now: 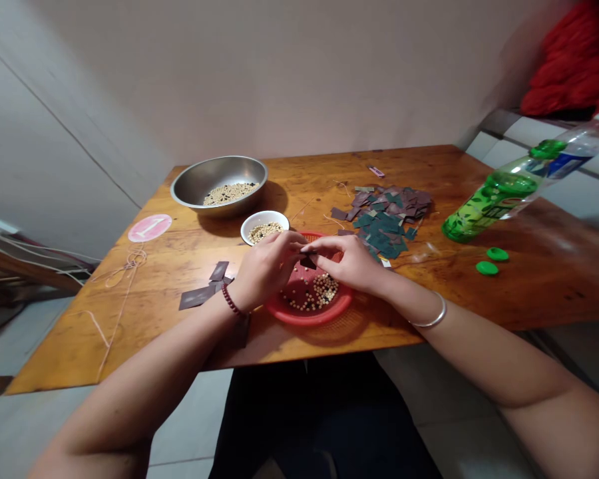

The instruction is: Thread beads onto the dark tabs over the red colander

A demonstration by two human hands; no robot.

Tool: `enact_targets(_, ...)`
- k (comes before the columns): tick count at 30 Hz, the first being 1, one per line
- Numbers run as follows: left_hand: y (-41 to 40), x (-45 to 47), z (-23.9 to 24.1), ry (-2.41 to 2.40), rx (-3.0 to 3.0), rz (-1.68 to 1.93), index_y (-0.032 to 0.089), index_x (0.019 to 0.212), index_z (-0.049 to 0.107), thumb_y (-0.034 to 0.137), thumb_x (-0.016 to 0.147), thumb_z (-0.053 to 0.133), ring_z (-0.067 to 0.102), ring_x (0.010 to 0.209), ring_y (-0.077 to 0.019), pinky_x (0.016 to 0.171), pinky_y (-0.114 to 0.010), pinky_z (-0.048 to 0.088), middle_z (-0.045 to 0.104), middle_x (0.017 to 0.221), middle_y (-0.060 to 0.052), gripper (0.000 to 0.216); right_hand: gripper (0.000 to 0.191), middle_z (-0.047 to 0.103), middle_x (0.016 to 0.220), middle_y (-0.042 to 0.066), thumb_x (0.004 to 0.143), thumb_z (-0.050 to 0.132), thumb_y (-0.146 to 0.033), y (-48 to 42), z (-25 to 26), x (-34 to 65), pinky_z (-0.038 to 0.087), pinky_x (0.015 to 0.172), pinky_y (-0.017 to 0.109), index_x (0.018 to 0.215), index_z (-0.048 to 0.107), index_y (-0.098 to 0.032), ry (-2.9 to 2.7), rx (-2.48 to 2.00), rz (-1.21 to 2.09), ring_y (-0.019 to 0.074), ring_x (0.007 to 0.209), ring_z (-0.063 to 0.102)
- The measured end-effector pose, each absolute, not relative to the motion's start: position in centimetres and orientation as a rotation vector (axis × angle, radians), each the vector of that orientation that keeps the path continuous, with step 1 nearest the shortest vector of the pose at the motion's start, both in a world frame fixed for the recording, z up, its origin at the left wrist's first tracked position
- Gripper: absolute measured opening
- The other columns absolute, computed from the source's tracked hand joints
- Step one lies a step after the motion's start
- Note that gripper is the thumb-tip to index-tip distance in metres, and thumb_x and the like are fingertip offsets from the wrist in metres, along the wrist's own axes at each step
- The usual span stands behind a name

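Over the red plastic basket [309, 319], my left hand [268, 266] and my right hand [352, 263] meet with fingertips pinched together. Between them is a small dark brown square [308, 262], which looks like sandpaper; anything folded inside it is hidden. Pale round beads [324, 291], mixed with a few black ones, lie in the basket below. Just behind my left hand stands a white bowl [244, 229] of similar pale beads. Several dark brown pieces [197, 297] lie on the table beside my left wrist.
On the wooden table [164, 346], a steel basin [194, 201] of beads stands at back left. A heap of brown and green pieces [384, 223] lies right of centre. A plastic bottle [484, 209] leans at right, near green caps [488, 267]. String [114, 319] trails at left.
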State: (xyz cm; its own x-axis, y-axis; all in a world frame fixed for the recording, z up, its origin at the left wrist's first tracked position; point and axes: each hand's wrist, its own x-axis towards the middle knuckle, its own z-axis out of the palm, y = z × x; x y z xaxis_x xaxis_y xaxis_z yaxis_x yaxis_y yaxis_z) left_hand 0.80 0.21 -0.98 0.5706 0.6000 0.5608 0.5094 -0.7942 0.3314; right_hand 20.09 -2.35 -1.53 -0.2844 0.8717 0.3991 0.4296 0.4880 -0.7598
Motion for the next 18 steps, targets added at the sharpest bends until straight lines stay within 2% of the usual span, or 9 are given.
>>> enact_targets(10, 0.10, 0.82, -0.83, 0.962, 2.654, 1.029, 0.019, 0.101, 0.052, 0.019, 0.083, 0.058, 0.062, 0.080, -0.0119, 0.071, -0.024, 0.048, 0.065, 0.092, -0.003, 0.019, 0.025, 0.072, 0.100, 0.003, 0.081, 0.058, -0.022, -2.52, -1.36, 20.18, 0.048, 0.079, 0.028, 0.103, 0.069, -0.021, -1.994, -1.074, 0.700, 0.0166, 0.087, 0.065)
enact_targets(18, -0.16, 0.95, -0.57, 1.021, 2.659, 1.020, 0.019, 0.102, 0.052, 0.029, 0.081, 0.064, 0.062, 0.078, -0.0132, 0.072, -0.027, 0.048, 0.066, 0.087, -0.002, 0.026, 0.027, 0.071, 0.099, 0.002, 0.082, 0.058, -0.027, -2.65, -1.11, 20.28, 0.047, 0.079, 0.028, 0.107, 0.068, -0.024, -2.085, -1.091, 0.690, 0.0165, 0.084, 0.065)
